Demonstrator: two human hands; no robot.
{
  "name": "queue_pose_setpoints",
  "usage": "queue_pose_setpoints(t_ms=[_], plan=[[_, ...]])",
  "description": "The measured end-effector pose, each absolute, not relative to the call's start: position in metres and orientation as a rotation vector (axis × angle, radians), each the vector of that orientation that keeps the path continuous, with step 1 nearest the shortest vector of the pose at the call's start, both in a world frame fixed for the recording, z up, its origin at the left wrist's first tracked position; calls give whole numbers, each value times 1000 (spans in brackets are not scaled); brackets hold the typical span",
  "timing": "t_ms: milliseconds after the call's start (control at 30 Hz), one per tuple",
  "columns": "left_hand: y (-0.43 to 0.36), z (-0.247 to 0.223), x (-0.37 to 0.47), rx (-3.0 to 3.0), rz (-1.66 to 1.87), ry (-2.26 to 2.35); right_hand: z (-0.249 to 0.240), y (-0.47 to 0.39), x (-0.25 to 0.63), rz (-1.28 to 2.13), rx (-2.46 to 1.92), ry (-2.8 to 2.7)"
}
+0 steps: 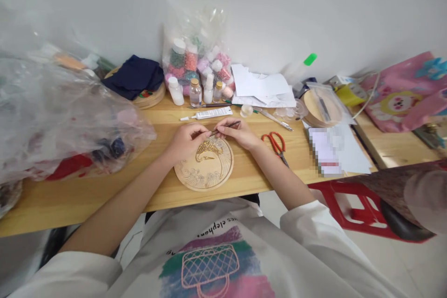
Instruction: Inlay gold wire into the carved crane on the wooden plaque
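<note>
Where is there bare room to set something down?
The tabletop shows bare wood between the orange pliers and pixelated item, and in front between the leftmost plastic bag and left forearm. Bottles and papers crowd the wall; left hand and right hand crowd the wooden disc.

"What holds your things?"

"A pale wooden table (249,172). Its near edge runs just on my side of the round carved plaque (208,167) lying flat there."

"And past the plaque?"

"I have a white tube (213,112) just beyond it, small bottles (195,94) standing farther beyond, and a bag of jars (190,58) farthest."

"Either side?"

"Red-handled pliers (281,152) near its right, white sheets (354,154) well to its right, a big clear plastic bag (63,116) to its left."
</note>
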State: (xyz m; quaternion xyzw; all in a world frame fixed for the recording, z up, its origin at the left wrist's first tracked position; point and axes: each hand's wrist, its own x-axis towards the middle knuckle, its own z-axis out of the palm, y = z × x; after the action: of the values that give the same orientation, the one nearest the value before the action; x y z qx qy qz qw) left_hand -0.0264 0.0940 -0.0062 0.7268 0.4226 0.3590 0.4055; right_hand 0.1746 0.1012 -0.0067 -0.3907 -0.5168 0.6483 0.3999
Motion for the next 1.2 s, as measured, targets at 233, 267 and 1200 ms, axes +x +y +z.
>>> queue_pose_setpoints(t_ms=[233,267,1200], plan=[[95,-9,-26,1733,916,1102,-9,100,173,1617,-962,-1264],[95,-9,-26,1719,918,1103,-9,100,173,1614,-959,-1262],[94,-6,-28,1698,936,1022,-5,100,175,1661,-963,-1214]])
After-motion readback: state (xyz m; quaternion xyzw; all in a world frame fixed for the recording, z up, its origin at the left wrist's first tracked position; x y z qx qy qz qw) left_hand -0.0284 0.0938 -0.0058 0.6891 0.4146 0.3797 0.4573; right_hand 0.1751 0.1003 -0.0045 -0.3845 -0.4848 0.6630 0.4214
